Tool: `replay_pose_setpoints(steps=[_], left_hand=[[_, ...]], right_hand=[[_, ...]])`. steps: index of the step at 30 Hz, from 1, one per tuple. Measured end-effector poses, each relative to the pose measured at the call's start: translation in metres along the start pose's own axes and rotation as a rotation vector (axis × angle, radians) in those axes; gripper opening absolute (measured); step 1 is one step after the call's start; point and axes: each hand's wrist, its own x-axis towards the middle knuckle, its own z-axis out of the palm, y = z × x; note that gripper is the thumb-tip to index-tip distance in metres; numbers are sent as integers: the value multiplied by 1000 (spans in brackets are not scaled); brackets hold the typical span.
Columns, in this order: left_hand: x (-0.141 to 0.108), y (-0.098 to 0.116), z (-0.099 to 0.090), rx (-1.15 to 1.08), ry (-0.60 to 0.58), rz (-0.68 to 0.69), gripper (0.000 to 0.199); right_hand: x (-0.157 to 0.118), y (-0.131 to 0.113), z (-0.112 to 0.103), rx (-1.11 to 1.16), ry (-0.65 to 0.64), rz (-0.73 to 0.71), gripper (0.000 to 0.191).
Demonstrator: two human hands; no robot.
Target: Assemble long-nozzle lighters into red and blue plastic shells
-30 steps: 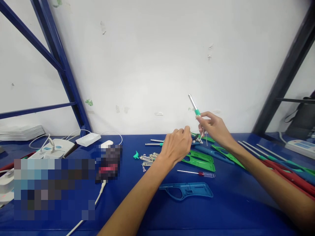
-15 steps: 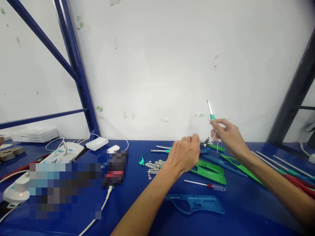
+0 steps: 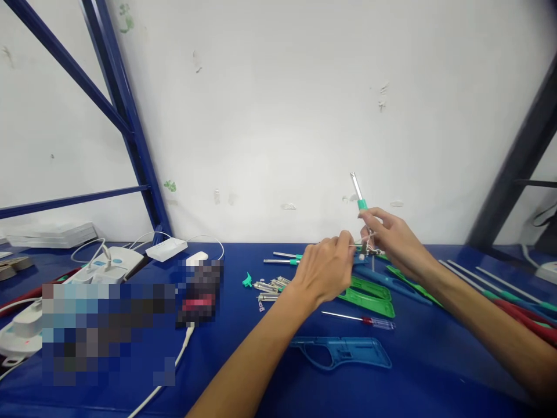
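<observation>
On the worktop [image 3: 256, 331], a white power strip [image 3: 115, 260] is lying at the left. A small green piece [image 3: 247, 280] is resting near metal parts [image 3: 266, 287]. The left hand [image 3: 328, 264] is curling its hidden fingertips beside a thin white wire; its grip cannot be told. A blue casing half [image 3: 363, 352] and a screwdriver [image 3: 379, 323] are lying nearer. The right hand [image 3: 387, 232] is pinching a silver tube [image 3: 356, 186], tilted above the worktop, by its green collar.

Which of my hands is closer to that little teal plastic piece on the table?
Left. The left hand is right of the teal piece, past the silvery parts; the right hand is farther right, holding a metal tube.
</observation>
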Motion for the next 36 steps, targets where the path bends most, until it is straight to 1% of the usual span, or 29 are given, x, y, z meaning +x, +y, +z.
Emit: replay_pose_setpoints(steps=[3, 7, 11, 13, 16, 18, 20, 21, 23, 26, 28, 31, 34, 36], left_hand=[[0, -1, 3, -26, 32, -1, 20], [-1, -3, 5, -59, 84, 1, 22], [-1, -1, 3, -72, 108, 11, 24], [-1, 0, 1, -69, 111, 12, 24], [-1, 0, -4, -45, 105, 1, 27], [1, -4, -6, -14, 92, -14, 31], [3, -12, -6, 31, 63, -32, 29], [4, -17, -5, 55, 40, -36, 26], [7, -29, 1, 100, -21, -35, 34], [9, -44, 17, 154, -125, -31, 37], [8, -51, 30, 174, -191, -28, 36], [5, -55, 45, 189, -252, -26, 37], [1, -55, 52, 201, -258, -31, 37], [0, -53, 50, 214, -225, -57, 37]], right_hand=[[0, 0, 0, 19, -46, 17, 55], [0, 3, 0, 36, -154, 43, 53], [-1, 8, 0, 29, -277, 66, 43], [0, 12, -1, 8, -304, 74, 36], [5, 22, -5, -57, -278, 94, 31], [11, 27, -11, -129, -211, 104, 33], [18, 31, -21, -222, -115, 106, 35], [21, 32, -26, -273, -66, 105, 36], [26, 31, -37, -368, 17, 100, 36], [29, 28, -47, -468, 80, 90, 35], [29, 26, -49, -506, 78, 87, 34], [28, 25, -47, -523, 22, 84, 34], [27, 25, -43, -504, -85, 82, 32], [25, 25, -40, -481, -171, 76, 30]])
